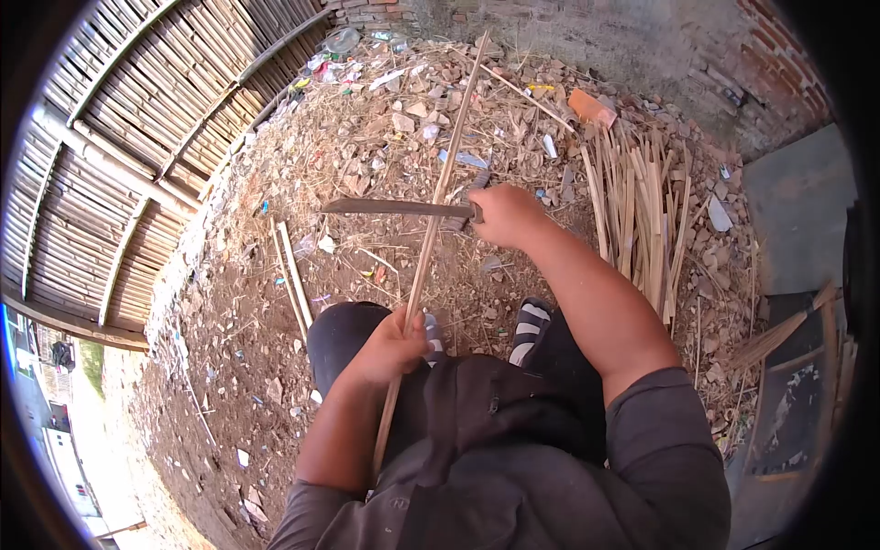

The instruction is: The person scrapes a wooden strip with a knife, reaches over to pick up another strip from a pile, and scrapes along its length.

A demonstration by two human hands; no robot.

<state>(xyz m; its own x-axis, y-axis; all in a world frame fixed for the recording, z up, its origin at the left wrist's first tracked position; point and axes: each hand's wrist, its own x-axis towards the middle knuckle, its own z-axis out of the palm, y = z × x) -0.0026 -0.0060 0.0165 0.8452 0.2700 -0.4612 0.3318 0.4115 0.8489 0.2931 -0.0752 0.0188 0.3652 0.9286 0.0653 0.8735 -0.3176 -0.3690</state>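
My right hand point(507, 216) is closed round the handle of a machete point(390, 208), whose dark blade points left. The blade crosses a long bamboo strip point(456, 137) at about its middle; whether the two touch I cannot tell. My left hand point(394, 344) grips that strip lower down, near my knee. From there the strip slants up and away, its far end close to the brick wall, while its near end runs down beside my body.
Split bamboo strips point(642, 206) lie piled to the right, near an orange brick point(591, 108). Two loose strips point(291, 275) lie at left. A bamboo fence point(156, 137) stands left, a brick wall point(596, 55) ahead. Rubble and litter cover the ground.
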